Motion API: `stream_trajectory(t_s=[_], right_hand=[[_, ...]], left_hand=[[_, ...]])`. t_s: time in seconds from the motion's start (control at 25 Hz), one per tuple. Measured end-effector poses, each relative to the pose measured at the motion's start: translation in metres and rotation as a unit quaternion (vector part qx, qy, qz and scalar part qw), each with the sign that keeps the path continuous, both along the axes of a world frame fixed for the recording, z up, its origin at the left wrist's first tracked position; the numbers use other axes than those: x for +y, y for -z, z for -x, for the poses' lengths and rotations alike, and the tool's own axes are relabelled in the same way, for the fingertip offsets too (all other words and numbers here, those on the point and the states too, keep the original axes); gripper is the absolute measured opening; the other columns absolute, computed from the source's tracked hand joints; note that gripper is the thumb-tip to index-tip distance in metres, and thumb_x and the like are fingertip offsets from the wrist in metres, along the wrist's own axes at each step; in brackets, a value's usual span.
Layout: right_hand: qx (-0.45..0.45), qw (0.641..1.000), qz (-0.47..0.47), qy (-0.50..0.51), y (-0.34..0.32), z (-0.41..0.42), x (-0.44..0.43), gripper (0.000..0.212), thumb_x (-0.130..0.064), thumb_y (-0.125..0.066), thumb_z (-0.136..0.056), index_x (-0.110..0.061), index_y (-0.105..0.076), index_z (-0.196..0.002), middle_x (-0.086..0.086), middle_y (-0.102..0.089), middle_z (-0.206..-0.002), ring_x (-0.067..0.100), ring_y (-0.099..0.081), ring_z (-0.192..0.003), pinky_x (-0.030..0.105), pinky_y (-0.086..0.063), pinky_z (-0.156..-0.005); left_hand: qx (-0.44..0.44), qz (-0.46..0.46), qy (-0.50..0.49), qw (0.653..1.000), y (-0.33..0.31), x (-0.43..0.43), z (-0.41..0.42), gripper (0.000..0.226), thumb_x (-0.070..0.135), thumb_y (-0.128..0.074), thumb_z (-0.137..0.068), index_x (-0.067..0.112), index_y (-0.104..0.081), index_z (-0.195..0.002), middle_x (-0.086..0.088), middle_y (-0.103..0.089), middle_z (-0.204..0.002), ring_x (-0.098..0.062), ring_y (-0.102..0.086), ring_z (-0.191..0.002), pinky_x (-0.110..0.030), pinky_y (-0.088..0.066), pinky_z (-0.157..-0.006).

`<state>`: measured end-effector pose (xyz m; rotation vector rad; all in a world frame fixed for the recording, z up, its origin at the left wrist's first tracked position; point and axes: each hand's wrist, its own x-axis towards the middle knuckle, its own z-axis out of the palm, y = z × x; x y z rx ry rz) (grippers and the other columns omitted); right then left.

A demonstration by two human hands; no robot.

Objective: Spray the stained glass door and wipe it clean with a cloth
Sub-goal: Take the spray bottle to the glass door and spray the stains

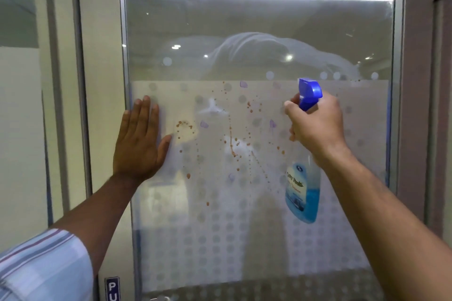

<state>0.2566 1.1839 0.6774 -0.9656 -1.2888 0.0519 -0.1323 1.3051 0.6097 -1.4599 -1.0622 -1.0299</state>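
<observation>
The glass door fills the view, its lower half frosted with a dot pattern. Brown stains and drips are spattered across the middle of the frosted band, with a ring of spots nearer the left. My left hand lies flat and open against the glass beside the door's left edge. My right hand grips the neck of a spray bottle with blue liquid; its blue trigger head points at the stained glass, a finger on the trigger. No cloth is in view.
The door's metal frame runs down the left, with a cream wall panel beside it. A blue push sign sits at the lower left. A brown door jamb stands at the right. Ceiling lights reflect in the glass.
</observation>
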Motion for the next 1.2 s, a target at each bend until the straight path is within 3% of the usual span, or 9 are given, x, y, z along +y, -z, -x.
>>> stream_trajectory(t_s=[0.28, 0.64, 0.76, 1.2], right_hand=[[-0.052, 0.997, -0.007, -0.056, -0.009, 0.068, -0.004, 0.010, -0.023, -0.071, -0.100, -0.015, -0.066, -0.096, 0.010, -0.071, -0.090, 0.032, -0.074, -0.086, 0.055, -0.067, -0.080], [-0.103, 0.987, 0.036, -0.120, 0.025, 0.137, -0.007, 0.010, -0.021, -0.070, -0.099, -0.017, -0.063, -0.092, 0.006, -0.068, -0.085, 0.030, -0.073, -0.084, 0.056, -0.066, -0.075], [-0.099, 0.987, 0.043, -0.123, 0.045, 0.153, -0.011, 0.016, -0.021, -0.071, -0.097, -0.025, -0.059, -0.087, 0.004, -0.066, -0.080, 0.030, -0.073, -0.079, 0.055, -0.066, -0.072], [-0.063, 0.982, 0.128, -0.122, 0.148, 0.157, -0.031, 0.016, -0.027, -0.073, -0.098, -0.027, -0.059, -0.090, 0.005, -0.068, -0.084, 0.028, -0.071, -0.078, 0.050, -0.066, -0.069]], left_hand=[[-0.002, -0.005, -0.012, 1.000, 0.001, 0.000, 0.000, 0.082, 0.054, -0.033, -0.113, 0.001, -0.015, -0.173, -0.022, -0.013, -0.182, -0.041, -0.013, -0.170, -0.058, -0.017, -0.138], [-0.004, -0.006, -0.009, 1.000, 0.001, 0.002, 0.002, 0.081, 0.055, -0.031, -0.114, 0.004, -0.014, -0.174, -0.020, -0.011, -0.183, -0.038, -0.010, -0.171, -0.056, -0.017, -0.139], [-0.001, -0.003, -0.010, 1.000, 0.001, 0.003, 0.003, 0.081, 0.055, -0.032, -0.114, 0.004, -0.012, -0.174, -0.020, -0.010, -0.183, -0.038, -0.009, -0.171, -0.056, -0.017, -0.139], [0.001, 0.014, -0.013, 1.000, 0.000, 0.001, 0.002, 0.082, 0.058, -0.031, -0.115, 0.006, -0.009, -0.174, -0.019, -0.007, -0.184, -0.036, -0.005, -0.172, -0.053, -0.013, -0.140]])
